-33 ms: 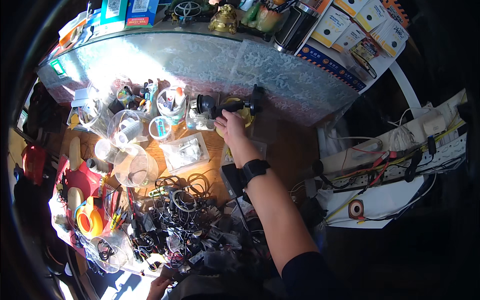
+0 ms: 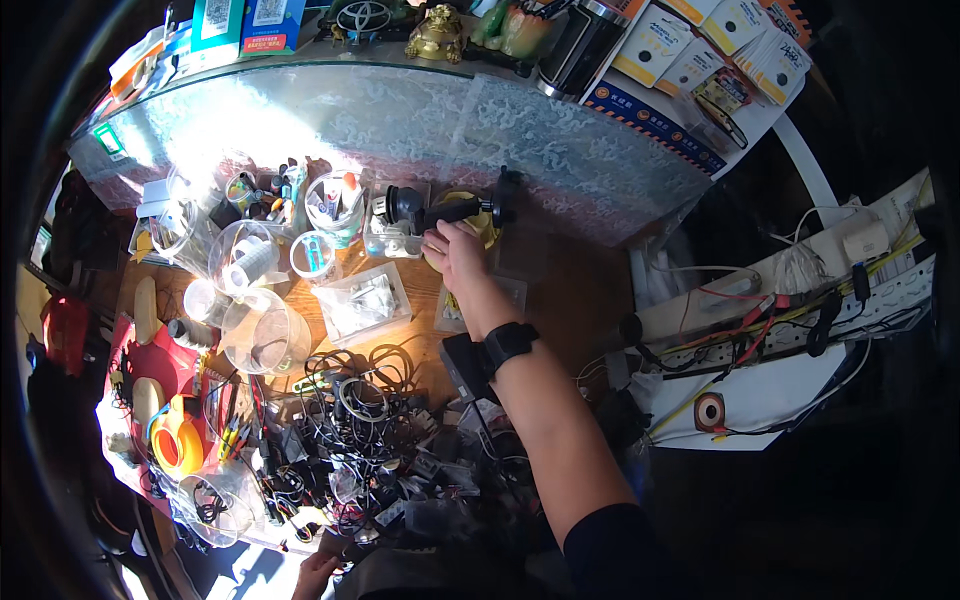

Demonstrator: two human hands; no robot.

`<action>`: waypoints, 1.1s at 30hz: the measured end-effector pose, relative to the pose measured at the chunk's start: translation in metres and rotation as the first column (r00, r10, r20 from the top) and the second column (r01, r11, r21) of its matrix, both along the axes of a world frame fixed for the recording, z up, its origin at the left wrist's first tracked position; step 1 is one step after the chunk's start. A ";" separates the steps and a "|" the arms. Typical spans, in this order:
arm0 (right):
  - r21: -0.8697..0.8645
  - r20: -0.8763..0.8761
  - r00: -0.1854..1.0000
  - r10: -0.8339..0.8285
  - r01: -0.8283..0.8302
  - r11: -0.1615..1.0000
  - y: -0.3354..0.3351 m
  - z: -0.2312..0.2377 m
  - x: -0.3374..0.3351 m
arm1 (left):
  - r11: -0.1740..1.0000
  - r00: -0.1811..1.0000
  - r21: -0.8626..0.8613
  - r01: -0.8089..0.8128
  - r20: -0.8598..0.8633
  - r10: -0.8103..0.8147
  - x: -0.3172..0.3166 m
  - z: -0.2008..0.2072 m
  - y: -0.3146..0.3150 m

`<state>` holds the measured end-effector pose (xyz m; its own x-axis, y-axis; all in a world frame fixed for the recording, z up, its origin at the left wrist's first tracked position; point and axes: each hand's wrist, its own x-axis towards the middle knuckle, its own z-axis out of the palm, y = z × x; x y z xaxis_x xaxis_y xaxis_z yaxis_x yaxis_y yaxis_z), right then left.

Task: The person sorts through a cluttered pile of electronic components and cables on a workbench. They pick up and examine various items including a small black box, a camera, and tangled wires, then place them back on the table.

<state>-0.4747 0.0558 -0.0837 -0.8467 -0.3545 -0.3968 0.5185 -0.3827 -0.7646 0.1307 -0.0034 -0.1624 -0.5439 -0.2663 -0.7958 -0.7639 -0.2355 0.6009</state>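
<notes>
My right hand point(image 2: 458, 258) reaches over the wooden tabletop, its loosely bent fingers apart just below a black handle-like tool point(image 2: 450, 211) with round ends. I see nothing held in it. The tool lies across a yellow round container point(image 2: 487, 228) and a clear plastic box point(image 2: 393, 245) of small parts. A black band point(image 2: 510, 345) circles my right wrist. At the lower edge, my left hand point(image 2: 316, 577) is closed beside a dark heap of cables; what it holds, if anything, is hidden.
Tangled cables point(image 2: 360, 430) and small parts cover the near table. Clear tubs point(image 2: 265, 330), a white-filled tray point(image 2: 362, 303) and an orange tape dispenser point(image 2: 177, 440) stand left. A patterned partition point(image 2: 400, 120) rises behind. A cable-strewn ledge point(image 2: 760, 310) lies right.
The whole view has shifted slightly. My right fingers have come a little lower off the black handle, so more of it shows. My left hand looks unmoved.
</notes>
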 end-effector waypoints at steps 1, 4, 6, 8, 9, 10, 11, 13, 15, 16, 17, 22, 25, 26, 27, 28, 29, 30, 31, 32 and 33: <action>-0.010 -0.090 0.996 -0.006 0.005 1.000 0.011 0.001 0.013 | 0.999 0.999 -0.026 0.047 0.005 -0.047 -0.003 0.002 -0.003; 0.190 -0.265 0.960 0.087 -0.036 0.981 0.066 0.002 0.046 | 0.999 0.999 -0.003 0.044 -0.025 -0.044 -0.012 0.009 -0.006; 0.378 -0.351 0.910 0.219 -0.076 0.923 0.120 -0.003 0.069 | 0.990 0.992 -0.072 0.121 -0.010 -0.122 -0.014 0.013 -0.006; 0.478 -0.447 0.874 0.191 0.052 0.877 0.187 -0.010 0.083 | 0.990 0.993 -0.074 0.116 -0.015 -0.118 -0.011 0.013 -0.005; 0.492 -0.436 0.891 0.127 0.118 0.863 0.222 -0.009 0.088 | 0.987 0.993 -0.107 0.118 -0.014 -0.120 -0.011 0.009 -0.004; 0.563 -0.440 0.895 0.072 0.212 0.799 0.257 -0.007 0.092 | 0.988 0.993 -0.106 0.115 -0.021 -0.117 -0.007 0.007 -0.003; 0.604 -0.465 0.885 0.033 0.289 0.743 0.290 -0.006 0.097 | 0.985 0.993 -0.133 0.113 -0.025 -0.117 -0.003 0.003 -0.003; 0.730 -0.374 0.927 0.016 0.284 0.622 0.342 -0.003 0.110 | 0.990 0.995 -0.128 0.060 -0.066 -0.068 0.003 -0.008 0.000; 0.840 -0.399 0.878 0.264 0.235 0.489 0.363 -0.010 0.130 | 0.984 0.998 -0.173 0.054 0.027 -0.050 0.006 -0.019 -0.001; 0.905 -0.336 0.877 0.343 0.199 0.377 0.371 -0.010 0.139 | 0.994 0.999 -0.102 -0.032 -0.026 0.029 0.007 -0.023 -0.001; 0.897 -0.324 0.854 0.406 0.142 0.419 0.373 -0.012 0.153 | 0.996 0.998 -0.091 -0.019 -0.059 0.014 0.009 -0.027 -0.003; 0.948 -0.256 0.615 0.746 0.310 0.071 0.375 -0.020 0.202 | 0.978 0.994 -0.208 0.024 -0.095 -0.045 0.015 -0.047 -0.010; 0.960 -0.278 0.745 0.606 0.203 0.191 0.393 -0.016 0.214 | 0.982 0.994 -0.176 -0.070 -0.095 0.054 0.018 -0.060 -0.011; 0.954 -0.292 0.730 0.617 0.178 0.240 0.401 -0.012 0.217 | 0.979 0.996 -0.182 -0.088 -0.042 0.082 0.018 -0.063 -0.012; 0.949 -0.312 0.682 0.662 0.195 0.247 0.408 -0.010 0.221 | 0.981 0.990 -0.148 -0.125 -0.083 0.113 0.019 -0.065 -0.012; 0.950 -0.311 0.647 0.696 0.199 0.240 0.414 -0.007 0.226 | 0.980 0.987 -0.132 -0.149 -0.086 0.138 0.018 -0.067 -0.012; 0.959 -0.285 0.629 0.723 0.190 0.213 0.419 -0.004 0.231 | 0.974 0.985 -0.151 -0.168 -0.051 0.162 0.018 -0.068 -0.012; 0.963 -0.267 0.601 0.753 0.178 0.200 0.420 -0.003 0.235 | 0.971 0.980 -0.145 -0.191 -0.086 0.180 0.018 -0.068 -0.011; 0.959 -0.280 0.563 0.778 0.205 0.196 0.419 -0.003 0.241 | 0.974 0.977 -0.117 -0.197 -0.111 0.184 0.018 -0.067 -0.011; 0.957 -0.279 0.536 0.797 0.227 0.182 0.417 -0.003 0.247 | 0.972 0.975 -0.118 -0.202 -0.119 0.188 0.017 -0.066 -0.010; 0.953 -0.278 0.508 0.816 0.250 0.169 0.413 -0.003 0.253 | 0.971 0.973 -0.120 -0.207 -0.127 0.192 0.017 -0.065 -0.010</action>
<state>-0.2219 0.4690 -0.0870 -0.8456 -0.5309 -0.0560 -0.4630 0.7814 -0.4183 0.1477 -0.0130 -0.2275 -0.5540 -0.4770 -0.6824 -0.6343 -0.2891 0.7170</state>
